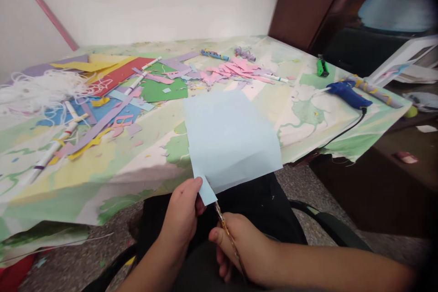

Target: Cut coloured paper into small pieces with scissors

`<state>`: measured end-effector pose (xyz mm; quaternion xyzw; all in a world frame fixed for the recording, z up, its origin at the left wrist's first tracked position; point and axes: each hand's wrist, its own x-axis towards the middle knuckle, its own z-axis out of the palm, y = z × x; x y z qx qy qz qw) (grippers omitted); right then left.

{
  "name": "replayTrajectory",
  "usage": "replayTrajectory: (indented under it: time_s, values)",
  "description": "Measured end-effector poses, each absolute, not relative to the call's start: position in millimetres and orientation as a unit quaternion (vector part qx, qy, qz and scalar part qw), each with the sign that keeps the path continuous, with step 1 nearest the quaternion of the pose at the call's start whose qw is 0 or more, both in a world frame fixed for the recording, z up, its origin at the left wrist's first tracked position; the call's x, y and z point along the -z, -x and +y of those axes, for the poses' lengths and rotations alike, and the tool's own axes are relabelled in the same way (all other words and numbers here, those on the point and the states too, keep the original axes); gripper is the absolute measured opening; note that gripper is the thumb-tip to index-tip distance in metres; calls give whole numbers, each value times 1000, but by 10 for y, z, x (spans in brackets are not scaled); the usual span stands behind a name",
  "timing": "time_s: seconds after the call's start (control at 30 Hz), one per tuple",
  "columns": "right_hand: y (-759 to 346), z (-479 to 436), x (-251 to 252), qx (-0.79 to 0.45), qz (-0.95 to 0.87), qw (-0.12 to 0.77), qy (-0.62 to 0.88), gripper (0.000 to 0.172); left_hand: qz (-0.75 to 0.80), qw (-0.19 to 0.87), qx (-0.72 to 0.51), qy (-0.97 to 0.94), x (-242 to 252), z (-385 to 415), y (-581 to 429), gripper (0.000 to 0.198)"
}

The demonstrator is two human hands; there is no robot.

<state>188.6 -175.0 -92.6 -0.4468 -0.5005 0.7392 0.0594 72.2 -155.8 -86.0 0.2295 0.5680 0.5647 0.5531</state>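
Note:
A light blue sheet of paper [232, 132] lies partly on the table and hangs over its near edge. My left hand [185, 205] pinches a narrow strip at the sheet's lower left corner between thumb and fingers. Closed around a pair of scissors [221, 219], my right hand [239, 242] is just to the right of that strip. The blades enter the sheet from its near edge, and a cut runs up beside the strip. Part of the blades is hidden by the paper.
Coloured paper scraps [232, 70] and a heap of white string [51, 93] cover the table's far and left parts. A blue glue gun [349, 93] with a black cord lies at the right edge, near a green object [322, 66]. Patterned cloth [137, 182] overhangs the near edge.

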Motion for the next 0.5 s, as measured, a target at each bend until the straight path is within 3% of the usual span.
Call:
replayTrajectory:
  time_s: [0.5]
  values:
    - [-1855,-1666,994,-716,-546,22,434,29,621,537,-545,-170,848,-1531,-685,14]
